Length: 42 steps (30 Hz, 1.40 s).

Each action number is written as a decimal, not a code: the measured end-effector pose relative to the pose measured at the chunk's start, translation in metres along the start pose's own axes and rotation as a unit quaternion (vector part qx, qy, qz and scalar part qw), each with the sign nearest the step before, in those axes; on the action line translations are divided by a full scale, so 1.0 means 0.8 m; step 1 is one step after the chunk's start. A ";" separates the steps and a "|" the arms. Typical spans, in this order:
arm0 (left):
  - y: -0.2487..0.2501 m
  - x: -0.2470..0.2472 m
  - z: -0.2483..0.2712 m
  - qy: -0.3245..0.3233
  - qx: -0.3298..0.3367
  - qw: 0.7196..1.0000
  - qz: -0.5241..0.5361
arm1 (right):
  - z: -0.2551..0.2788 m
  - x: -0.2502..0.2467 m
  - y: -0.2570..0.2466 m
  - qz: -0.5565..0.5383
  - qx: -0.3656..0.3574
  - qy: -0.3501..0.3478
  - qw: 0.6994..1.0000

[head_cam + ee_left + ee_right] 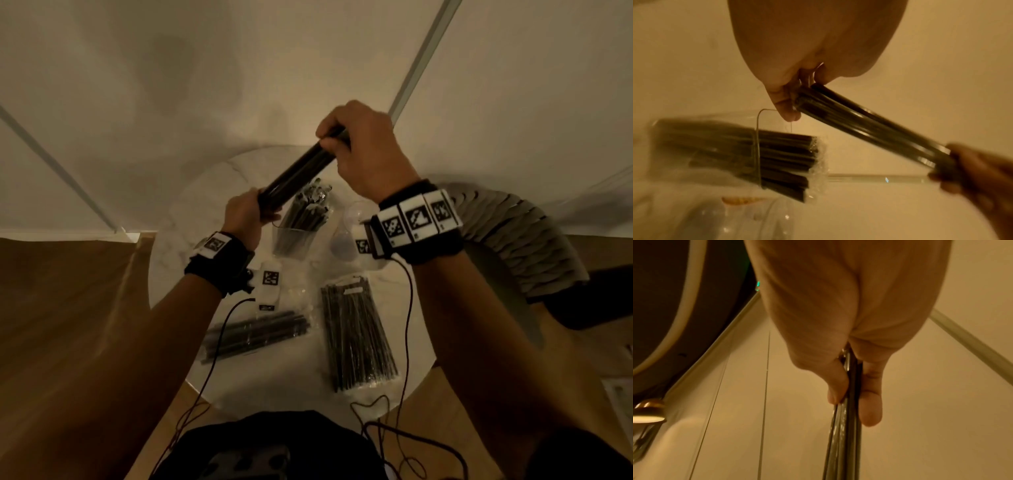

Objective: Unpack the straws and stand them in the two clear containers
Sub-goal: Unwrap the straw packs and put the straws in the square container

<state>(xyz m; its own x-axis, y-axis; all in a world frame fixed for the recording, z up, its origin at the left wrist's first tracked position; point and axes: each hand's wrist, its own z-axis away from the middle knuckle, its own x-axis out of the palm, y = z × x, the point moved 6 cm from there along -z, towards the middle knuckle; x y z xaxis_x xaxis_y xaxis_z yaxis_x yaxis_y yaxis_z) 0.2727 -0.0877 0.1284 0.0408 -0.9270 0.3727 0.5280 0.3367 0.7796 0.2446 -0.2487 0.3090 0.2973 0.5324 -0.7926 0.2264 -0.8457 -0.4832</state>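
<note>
nearest the person, two sealed packs of black straws lie flat on the round white table (239, 387): one pack (255, 334) to the left, one pack (359, 334) to the right. beyond them, a clear container (294, 240) stands upright, holding wrapped black straws (308, 209). a second clear container (344, 236) stands just beside it. above the containers, a bundle of black straws (296, 171) is held tilted in the air. the left hand (245, 216) grips its lower end; the right hand (359, 147) grips its upper end. the hands are apart.
</note>
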 end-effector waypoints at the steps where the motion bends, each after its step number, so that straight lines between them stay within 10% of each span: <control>1: 0.007 -0.004 -0.010 0.036 0.061 0.997 -0.043 | -0.012 -0.004 -0.001 0.015 -0.007 -0.008 1.000; 9: -0.021 -0.009 -0.046 0.048 0.206 0.855 -0.475 | -0.059 0.036 0.016 0.148 -0.031 -0.113 0.982; 28: -0.046 -0.021 -0.057 0.026 0.242 0.833 -0.496 | 0.035 0.203 0.087 0.137 0.008 -0.185 0.973; 42: -0.047 -0.021 -0.059 0.017 0.226 0.819 -0.527 | 0.040 0.211 0.091 0.177 0.004 -0.140 0.974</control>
<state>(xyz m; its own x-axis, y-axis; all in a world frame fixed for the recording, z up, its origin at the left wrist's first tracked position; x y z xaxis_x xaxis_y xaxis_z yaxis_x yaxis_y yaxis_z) 0.2922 -0.0922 0.0692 -0.2073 -0.7434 -0.6359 -0.0823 -0.6344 0.7686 0.2818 -0.2217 0.1282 0.0903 0.1778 -0.9799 0.1481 -0.9754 -0.1633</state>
